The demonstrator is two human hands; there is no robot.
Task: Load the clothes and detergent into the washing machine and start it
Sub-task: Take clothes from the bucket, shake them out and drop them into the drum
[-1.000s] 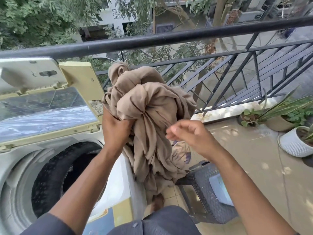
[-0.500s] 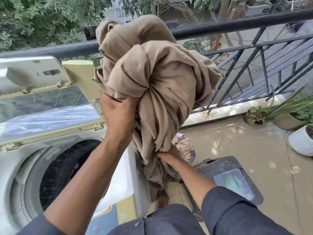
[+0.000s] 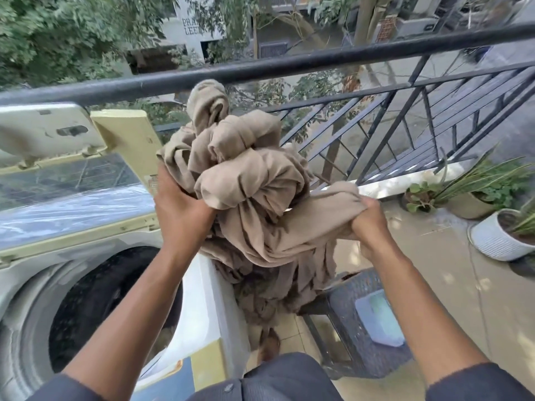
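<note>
Balcony w/ railing [image 3: 289,68]: left grip [image 3: 181,209] & right grip [image 3: 369,224] both clench beige clothes [image 3: 254,198], beside open washing machine [image 3: 95,299].

washing machine [image 3: 52,285] cut off left; both hands' fingers buried in cloth [image 3: 254,204].

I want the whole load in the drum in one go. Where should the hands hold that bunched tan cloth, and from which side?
Hold the bunched tan cloth at its thick knotted upper mass, from underneath on both sides, as the left hand and right hand do. Long folds hang loose below, beside the washing machine's open drum; gathering them up first probably prevents snagging on the rim.
</note>
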